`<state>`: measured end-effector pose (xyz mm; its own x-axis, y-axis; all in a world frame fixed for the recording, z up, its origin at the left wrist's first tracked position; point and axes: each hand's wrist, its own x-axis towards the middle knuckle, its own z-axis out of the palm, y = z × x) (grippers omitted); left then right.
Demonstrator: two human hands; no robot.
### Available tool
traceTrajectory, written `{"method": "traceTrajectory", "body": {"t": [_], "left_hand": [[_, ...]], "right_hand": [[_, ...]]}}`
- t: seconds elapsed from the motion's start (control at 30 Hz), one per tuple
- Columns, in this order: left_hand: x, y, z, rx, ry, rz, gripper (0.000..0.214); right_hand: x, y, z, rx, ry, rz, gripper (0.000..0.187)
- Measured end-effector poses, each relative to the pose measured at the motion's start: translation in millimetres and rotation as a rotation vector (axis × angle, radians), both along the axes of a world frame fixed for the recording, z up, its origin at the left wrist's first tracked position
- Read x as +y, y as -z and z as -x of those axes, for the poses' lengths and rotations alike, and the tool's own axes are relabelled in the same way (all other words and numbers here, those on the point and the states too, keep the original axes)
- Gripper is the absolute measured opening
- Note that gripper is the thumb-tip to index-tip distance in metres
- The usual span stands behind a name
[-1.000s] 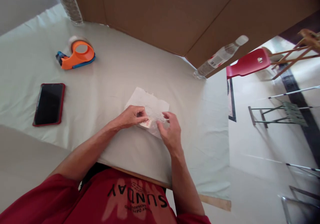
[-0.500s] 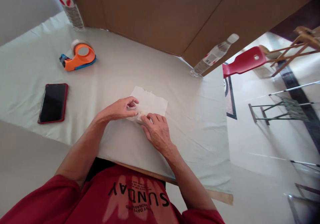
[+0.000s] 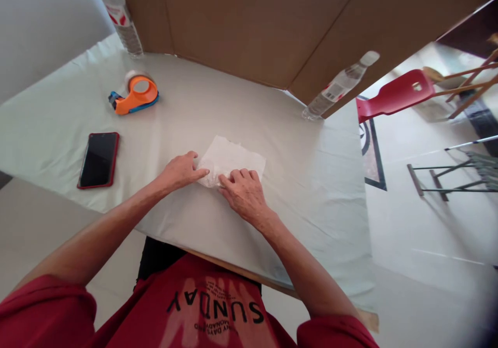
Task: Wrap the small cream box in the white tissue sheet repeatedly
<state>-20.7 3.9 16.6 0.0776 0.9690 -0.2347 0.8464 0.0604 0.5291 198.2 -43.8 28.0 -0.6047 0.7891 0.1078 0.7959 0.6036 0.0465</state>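
Observation:
A white sheet of paper [image 3: 237, 157] lies on the cloth-covered table in front of me. Along its near edge is a crumpled, whitish, partly see-through wrap [image 3: 210, 178]; whatever it encloses cannot be made out. My right hand [image 3: 246, 193] bends over that wrap and the paper's near right part, its thumb and fingertips gripping there. At the left edge of the paper, my left hand [image 3: 181, 171] has thumb and forefinger spread apart, the thumb tip at the wrap.
An orange and blue tape dispenser [image 3: 139, 95] and a red-cased phone [image 3: 98, 160] lie to the left. Tall brown cardboard [image 3: 241, 26] stands behind, with water bottles at the left [image 3: 125, 26] and right [image 3: 338, 88]. A red chair [image 3: 400, 96] is beyond the table.
My left hand has drawn back slightly left and its fingers have spread. The wrap now lies flatter under my right hand. The view has shifted a little.

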Motion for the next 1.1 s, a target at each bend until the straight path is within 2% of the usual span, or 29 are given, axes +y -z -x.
{"method": "traceTrajectory", "body": {"t": [0.1, 0.23, 0.4, 0.63, 0.87, 0.97, 1.1], "left_hand": [[8, 2.2, 2, -0.060, -0.032, 0.052, 0.046], [10, 2.0, -3, -0.270, -0.043, 0.212, 0.032], [-1, -6.5, -22, -0.502, -0.080, 0.120, 0.033], [-2, -17.4, -48, -0.734, -0.286, 0.366, 0.015], [-2, -16.7, -51, -0.822, -0.348, 0.431, 0.015], [-1, -16.7, -52, -0.842, -0.344, 0.433, 0.015], [0, -20.8, -56, -0.812, -0.311, 0.432, 0.015]], "right_hand": [[1, 2.0, -2, 0.004, -0.014, -0.019, 0.018], [2, 2.4, -1, 0.015, -0.023, -0.005, 0.017], [7, 0.5, 2, 0.024, -0.029, 0.034, 0.015], [10, 4.1, 4, 0.023, -0.046, 0.022, 0.017], [7, 3.2, 1, 0.031, -0.068, 0.010, 0.012], [6, -1.4, -2, 0.047, -0.076, 0.029, 0.024], [8, -9.1, -3, 0.111, -0.031, 0.135, 0.031]]}}
